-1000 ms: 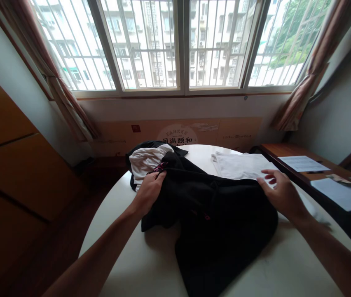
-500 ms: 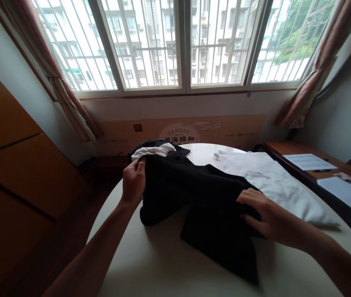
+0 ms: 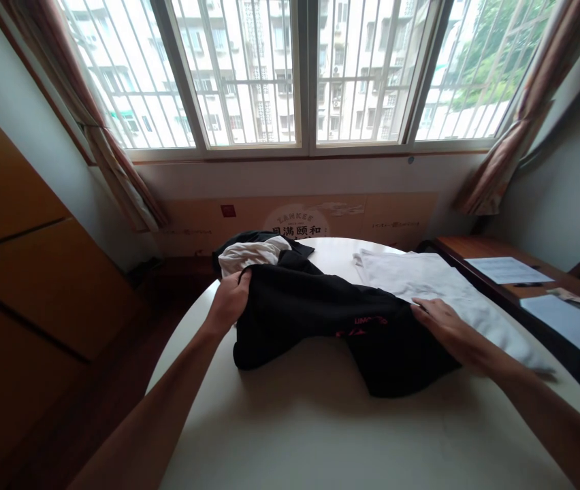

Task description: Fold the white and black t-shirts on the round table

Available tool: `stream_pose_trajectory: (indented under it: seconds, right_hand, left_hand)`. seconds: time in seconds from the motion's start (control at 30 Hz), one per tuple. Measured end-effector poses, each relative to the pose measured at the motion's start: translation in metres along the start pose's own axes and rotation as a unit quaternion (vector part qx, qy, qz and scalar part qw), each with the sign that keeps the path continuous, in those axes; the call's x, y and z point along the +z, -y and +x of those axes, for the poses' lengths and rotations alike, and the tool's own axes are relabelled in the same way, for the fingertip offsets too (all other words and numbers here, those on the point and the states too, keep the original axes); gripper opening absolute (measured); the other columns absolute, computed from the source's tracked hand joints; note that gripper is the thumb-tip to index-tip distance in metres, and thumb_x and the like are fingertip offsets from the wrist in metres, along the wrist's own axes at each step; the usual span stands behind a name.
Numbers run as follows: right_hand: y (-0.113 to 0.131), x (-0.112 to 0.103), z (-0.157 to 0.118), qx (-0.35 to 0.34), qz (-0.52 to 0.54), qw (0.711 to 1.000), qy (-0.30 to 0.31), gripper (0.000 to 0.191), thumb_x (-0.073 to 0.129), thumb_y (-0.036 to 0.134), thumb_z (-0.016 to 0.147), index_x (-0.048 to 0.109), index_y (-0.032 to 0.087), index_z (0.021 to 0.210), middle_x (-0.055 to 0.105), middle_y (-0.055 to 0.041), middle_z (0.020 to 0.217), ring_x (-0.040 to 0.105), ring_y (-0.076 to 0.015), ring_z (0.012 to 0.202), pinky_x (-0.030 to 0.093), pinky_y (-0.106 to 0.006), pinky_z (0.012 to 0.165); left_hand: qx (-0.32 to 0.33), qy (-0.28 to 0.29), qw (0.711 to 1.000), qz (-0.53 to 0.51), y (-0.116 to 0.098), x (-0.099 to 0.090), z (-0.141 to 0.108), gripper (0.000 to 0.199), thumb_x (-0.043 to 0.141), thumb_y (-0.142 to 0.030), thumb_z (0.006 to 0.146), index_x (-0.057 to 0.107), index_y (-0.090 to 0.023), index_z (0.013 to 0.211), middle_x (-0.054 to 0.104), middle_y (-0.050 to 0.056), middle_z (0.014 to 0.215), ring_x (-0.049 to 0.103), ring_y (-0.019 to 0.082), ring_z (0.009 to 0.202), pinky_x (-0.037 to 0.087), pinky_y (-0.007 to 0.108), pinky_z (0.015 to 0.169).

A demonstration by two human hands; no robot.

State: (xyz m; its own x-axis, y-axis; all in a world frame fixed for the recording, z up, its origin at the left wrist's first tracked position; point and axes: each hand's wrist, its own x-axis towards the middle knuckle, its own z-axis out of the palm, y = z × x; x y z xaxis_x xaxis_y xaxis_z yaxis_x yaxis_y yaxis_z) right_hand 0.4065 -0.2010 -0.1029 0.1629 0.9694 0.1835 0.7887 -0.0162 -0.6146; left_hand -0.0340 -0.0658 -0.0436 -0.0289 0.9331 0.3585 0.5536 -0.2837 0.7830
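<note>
A black garment (image 3: 305,306) with small pinkish-red lettering is stretched sideways between my hands, its lower parts hanging down to the white round table (image 3: 290,435). It looks like a shirt, though its full shape is hidden in the folds. My left hand (image 3: 229,298) pinches its upper left corner. On the other side, my right hand (image 3: 446,327) is closed on its upper right edge. Behind the left hand lies a bunched pile with a cream-white cloth (image 3: 254,255) and dark fabric (image 3: 239,239). A white folded garment (image 3: 438,282) lies flat just beyond my right hand.
To the right, a brown wooden desk (image 3: 458,246) carries papers (image 3: 508,270) and a pen. Orange-brown cabinet doors (image 3: 19,292) stand at the left. A barred window (image 3: 300,75) with tied curtains (image 3: 111,170) is above a printed cardboard panel (image 3: 192,221).
My right hand has moved slightly right and up, pulling the garment's upper edge tauter. Red lettering has come into view, and the hanging lower flap has swung up and away from me.
</note>
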Motion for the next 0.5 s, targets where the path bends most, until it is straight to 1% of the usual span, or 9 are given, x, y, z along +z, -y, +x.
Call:
stream_pose_trajectory:
  seconds: [0.03, 0.07, 0.1, 0.17, 0.23, 0.33, 0.4, 0.43, 0.5]
  right_hand:
    - [0.000, 0.000, 0.000, 0.004, 0.004, 1.000, 0.012, 0.061, 0.036, 0.072, 0.099, 0.071, 0.024, 0.115, 0.072, -0.0152, 0.122, 0.062, -0.0389, 0.125, 0.047, -0.055, 0.112]
    - [-0.001, 0.000, 0.001, 0.003, -0.003, 1.000, 0.013, 0.061, 0.035, 0.072, 0.100, 0.073, 0.025, 0.107, 0.074, -0.0144, 0.115, 0.063, -0.0387, 0.120, 0.048, -0.055, 0.110]
    - [-0.002, 0.001, 0.002, -0.003, -0.021, 1.000, 0.006, 0.058, 0.038, 0.072, 0.098, 0.073, 0.025, 0.100, 0.074, -0.0141, 0.110, 0.064, -0.0392, 0.116, 0.048, -0.056, 0.108]
    - [-0.006, 0.003, 0.004, -0.018, -0.062, 0.998, -0.017, 0.048, 0.055, 0.068, 0.087, 0.073, 0.024, 0.093, 0.074, -0.0145, 0.104, 0.063, -0.0414, 0.111, 0.048, -0.058, 0.106]
    - [-0.008, 0.004, 0.005, -0.026, -0.060, 0.997, -0.026, 0.042, 0.066, 0.058, 0.077, 0.073, 0.023, 0.098, 0.075, -0.0142, 0.106, 0.064, -0.0419, 0.112, 0.050, -0.057, 0.104]
    - [-0.005, -0.004, 0.004, -0.011, 0.032, 0.999, -0.029, 0.043, 0.069, 0.046, 0.077, 0.073, 0.022, 0.112, 0.076, -0.0110, 0.114, 0.067, -0.0374, 0.114, 0.052, -0.050, 0.103]
    - [-0.001, -0.015, 0.001, 0.006, 0.116, 0.993, -0.022, 0.042, 0.071, 0.043, 0.079, 0.073, 0.023, 0.115, 0.077, -0.0084, 0.114, 0.070, -0.0347, 0.110, 0.055, -0.046, 0.099]
    - [0.001, -0.020, -0.001, 0.017, 0.167, 0.986, -0.009, 0.040, 0.073, 0.042, 0.080, 0.074, 0.023, 0.115, 0.078, -0.0073, 0.111, 0.072, -0.0334, 0.105, 0.057, -0.043, 0.093]
    - [0.002, -0.029, -0.004, 0.039, 0.279, 0.959, 0.025, 0.038, 0.073, 0.042, 0.081, 0.075, 0.023, 0.113, 0.079, -0.0054, 0.100, 0.074, -0.0297, 0.089, 0.059, -0.037, 0.075]
  left_hand:
    - [-0.014, 0.007, 1.000, -0.016, 0.003, 0.000, 0.001, 0.047, 0.053, -0.059, 0.091, 0.063, -0.019, 0.071, 0.069, 0.007, 0.075, 0.061, 0.024, 0.073, 0.042, 0.032, 0.066]
    - [-0.027, 0.011, 0.999, -0.036, 0.004, 0.001, 0.001, 0.048, 0.055, -0.061, 0.090, 0.062, -0.019, 0.069, 0.067, 0.006, 0.073, 0.060, 0.023, 0.072, 0.042, 0.031, 0.065]
    - [-0.041, 0.012, 0.997, -0.060, 0.004, 0.001, 0.000, 0.049, 0.058, -0.064, 0.088, 0.062, -0.019, 0.069, 0.066, 0.005, 0.071, 0.059, 0.022, 0.071, 0.041, 0.031, 0.064]
    - [-0.074, 0.017, 0.990, -0.116, 0.004, 0.003, -0.002, 0.051, 0.064, -0.068, 0.083, 0.062, -0.018, 0.072, 0.064, 0.004, 0.069, 0.058, 0.021, 0.069, 0.042, 0.030, 0.062]
    - [-0.111, 0.030, 0.979, -0.170, 0.002, 0.005, -0.003, 0.053, 0.069, -0.070, 0.078, 0.064, -0.018, 0.076, 0.065, 0.003, 0.069, 0.059, 0.021, 0.068, 0.044, 0.030, 0.062]
    - [-0.150, 0.069, 0.963, -0.211, -0.003, 0.003, -0.006, 0.057, 0.071, -0.072, 0.078, 0.068, -0.016, 0.083, 0.069, 0.006, 0.076, 0.064, 0.023, 0.073, 0.050, 0.031, 0.067]
    - [-0.141, 0.127, 0.961, -0.202, -0.011, -0.002, -0.010, 0.058, 0.071, -0.073, 0.079, 0.071, -0.015, 0.088, 0.073, 0.010, 0.085, 0.067, 0.025, 0.079, 0.053, 0.032, 0.071]
    - [-0.119, 0.171, 0.959, -0.190, -0.016, -0.005, -0.013, 0.056, 0.074, -0.070, 0.079, 0.073, -0.015, 0.092, 0.075, 0.010, 0.092, 0.069, 0.027, 0.085, 0.054, 0.032, 0.074]
    - [-0.048, 0.279, 0.947, -0.152, -0.025, -0.009, -0.020, 0.051, 0.085, -0.057, 0.073, 0.075, -0.018, 0.104, 0.077, 0.010, 0.106, 0.070, 0.031, 0.100, 0.056, 0.034, 0.083]
